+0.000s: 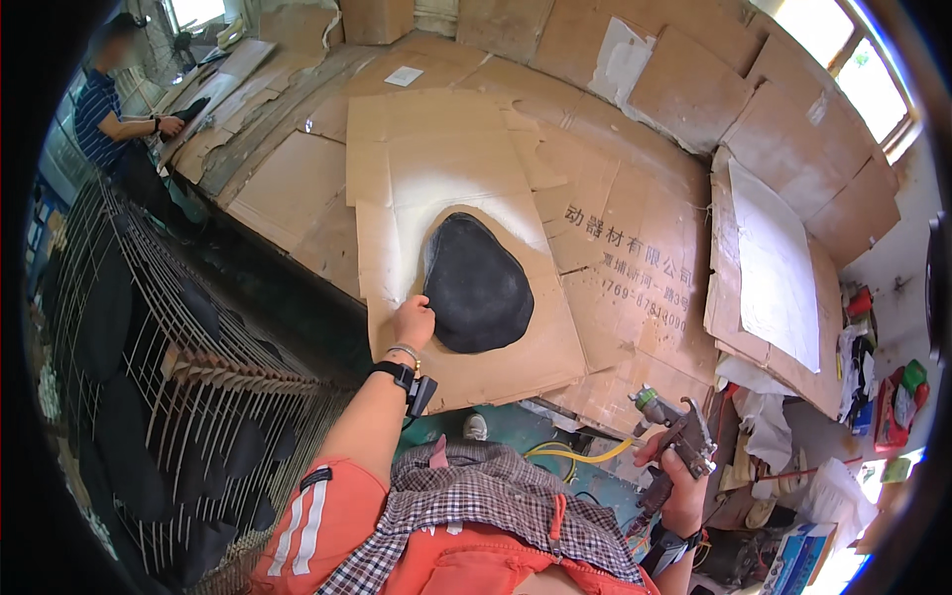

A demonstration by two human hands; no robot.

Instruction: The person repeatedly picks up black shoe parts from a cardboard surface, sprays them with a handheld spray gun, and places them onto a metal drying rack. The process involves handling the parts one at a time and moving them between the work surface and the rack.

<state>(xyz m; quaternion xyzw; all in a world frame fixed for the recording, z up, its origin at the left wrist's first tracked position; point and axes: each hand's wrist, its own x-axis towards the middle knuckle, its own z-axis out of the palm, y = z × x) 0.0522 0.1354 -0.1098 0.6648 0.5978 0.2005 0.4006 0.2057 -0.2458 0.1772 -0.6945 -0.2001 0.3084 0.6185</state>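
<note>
A black, rounded, roughly egg-shaped flat piece (479, 283) lies on a light brown cardboard sheet (426, 139) in front of me. At its left edge is my left hand (414, 323), fingers closed in a pinch on the rim. The sheet around the piece carries a pale, whitish haze, strongest along its upper left side. Off to the right, my right hand (682, 481) is wrapped round a metal spray gun (689, 436). A yellow hose (595, 456) runs to the gun, whose nozzle end stays apart from the black piece.
To my left stands a wire rack (188, 397) with several black pieces. Another person (119, 129) works at the far left, a hand on a dark item. Printed cardboard (625, 248) covers the table and walls. A white-papered board (773, 268) leans at the right, beside clutter (853, 377).
</note>
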